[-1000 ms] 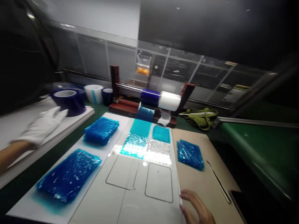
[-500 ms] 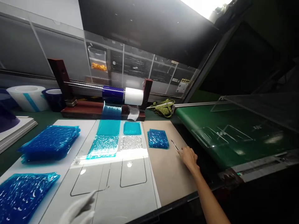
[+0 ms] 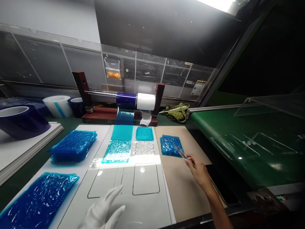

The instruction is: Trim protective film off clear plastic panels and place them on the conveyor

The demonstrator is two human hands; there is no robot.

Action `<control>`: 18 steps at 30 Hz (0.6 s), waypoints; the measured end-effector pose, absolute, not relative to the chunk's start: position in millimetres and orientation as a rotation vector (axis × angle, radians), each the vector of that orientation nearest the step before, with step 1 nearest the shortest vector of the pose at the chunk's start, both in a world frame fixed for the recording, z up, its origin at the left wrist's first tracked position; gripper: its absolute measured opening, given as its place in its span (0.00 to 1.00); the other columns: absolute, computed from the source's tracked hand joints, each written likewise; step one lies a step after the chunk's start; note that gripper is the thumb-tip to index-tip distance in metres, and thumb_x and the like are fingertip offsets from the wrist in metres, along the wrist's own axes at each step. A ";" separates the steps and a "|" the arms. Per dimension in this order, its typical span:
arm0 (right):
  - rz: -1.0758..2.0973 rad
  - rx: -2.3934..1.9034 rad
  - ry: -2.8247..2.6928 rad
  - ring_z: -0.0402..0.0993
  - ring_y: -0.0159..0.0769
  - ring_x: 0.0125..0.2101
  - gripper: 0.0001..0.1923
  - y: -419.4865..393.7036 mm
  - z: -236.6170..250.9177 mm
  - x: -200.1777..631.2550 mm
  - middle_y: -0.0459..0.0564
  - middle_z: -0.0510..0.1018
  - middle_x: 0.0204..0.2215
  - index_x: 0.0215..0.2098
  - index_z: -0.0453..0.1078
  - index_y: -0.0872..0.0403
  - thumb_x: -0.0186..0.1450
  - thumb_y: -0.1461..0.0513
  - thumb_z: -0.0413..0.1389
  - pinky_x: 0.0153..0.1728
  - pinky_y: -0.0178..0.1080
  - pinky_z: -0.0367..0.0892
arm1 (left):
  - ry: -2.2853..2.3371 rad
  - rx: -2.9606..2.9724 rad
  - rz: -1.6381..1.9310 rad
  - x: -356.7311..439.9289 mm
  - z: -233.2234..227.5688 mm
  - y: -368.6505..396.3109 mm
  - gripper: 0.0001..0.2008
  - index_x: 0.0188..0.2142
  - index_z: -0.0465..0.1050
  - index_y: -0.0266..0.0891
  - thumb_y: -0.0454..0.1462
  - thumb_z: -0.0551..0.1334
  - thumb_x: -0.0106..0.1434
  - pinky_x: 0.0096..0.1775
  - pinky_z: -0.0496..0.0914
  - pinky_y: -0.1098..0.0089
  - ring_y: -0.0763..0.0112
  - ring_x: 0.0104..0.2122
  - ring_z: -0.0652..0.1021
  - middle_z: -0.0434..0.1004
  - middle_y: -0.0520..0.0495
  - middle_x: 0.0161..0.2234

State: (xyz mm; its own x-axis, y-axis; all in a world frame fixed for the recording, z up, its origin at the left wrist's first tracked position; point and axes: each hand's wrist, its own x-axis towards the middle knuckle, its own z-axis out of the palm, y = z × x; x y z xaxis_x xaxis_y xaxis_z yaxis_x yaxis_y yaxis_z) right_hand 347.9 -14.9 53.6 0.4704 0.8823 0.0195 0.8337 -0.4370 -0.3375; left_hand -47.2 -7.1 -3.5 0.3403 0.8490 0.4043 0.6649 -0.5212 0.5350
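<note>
My right hand (image 3: 198, 168), bare, grips thin metal tweezers (image 3: 181, 153) whose tips hover over the near edge of a small stack of blue film pieces (image 3: 170, 145) on the brown board (image 3: 183, 190). My left hand (image 3: 105, 211) wears a white glove and floats with fingers spread above the near part of the white template sheet (image 3: 143, 203), holding nothing. Two outlined rectangles (image 3: 145, 179) are drawn on that sheet, with blue and clear film (image 3: 119, 148) laid beyond them.
A wooden roll holder (image 3: 119, 106) carries blue and white film rolls at the back. Two larger blue film stacks (image 3: 72, 144) lie on the left. Loose tape rolls (image 3: 57, 105) and a big dark blue roll (image 3: 21, 121) stand far left. A green conveyor (image 3: 250, 140) runs on the right.
My right hand has picked the tweezers up off the brown board and brought them to the small blue stack. The gloved left hand has risen further into view. The view shifted slightly.
</note>
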 end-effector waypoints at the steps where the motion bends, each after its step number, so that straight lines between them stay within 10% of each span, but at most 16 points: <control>1: 0.264 -2.366 -1.516 0.78 0.36 0.39 0.15 -15.0 52.3 337.9 0.46 0.81 0.40 0.47 0.69 0.48 0.70 0.56 0.44 0.36 0.33 0.67 | 1.323 2.390 0.896 -39.8 1.3 6.8 0.22 0.58 0.62 0.53 0.47 0.57 0.64 0.49 0.75 0.67 0.64 0.49 0.78 0.78 0.51 0.50; 6: 0.329 -2.303 -1.605 0.78 0.42 0.40 0.11 0.5 42.7 309.1 0.49 0.82 0.38 0.37 0.75 0.49 0.64 0.61 0.50 0.36 0.37 0.65 | 1.187 2.579 0.614 22.9 19.7 84.2 0.33 0.62 0.56 0.45 0.47 0.63 0.59 0.60 0.63 0.51 0.53 0.63 0.61 0.63 0.41 0.62; 12: 0.435 -2.214 -1.634 0.76 0.42 0.40 0.10 18.7 35.0 306.9 0.49 0.82 0.36 0.34 0.77 0.50 0.62 0.62 0.53 0.36 0.37 0.63 | 0.990 2.701 0.437 73.7 17.3 132.5 0.38 0.54 0.64 0.37 0.49 0.71 0.46 0.57 0.63 0.48 0.46 0.57 0.65 0.67 0.36 0.55; 18: 0.658 -1.959 -1.650 0.76 0.38 0.34 0.11 31.0 22.0 313.1 0.47 0.82 0.32 0.32 0.77 0.53 0.62 0.59 0.53 0.34 0.34 0.65 | 0.918 2.774 0.449 80.9 13.4 143.5 0.27 0.51 0.66 0.37 0.50 0.65 0.57 0.48 0.69 0.54 0.58 0.47 0.72 0.70 0.42 0.47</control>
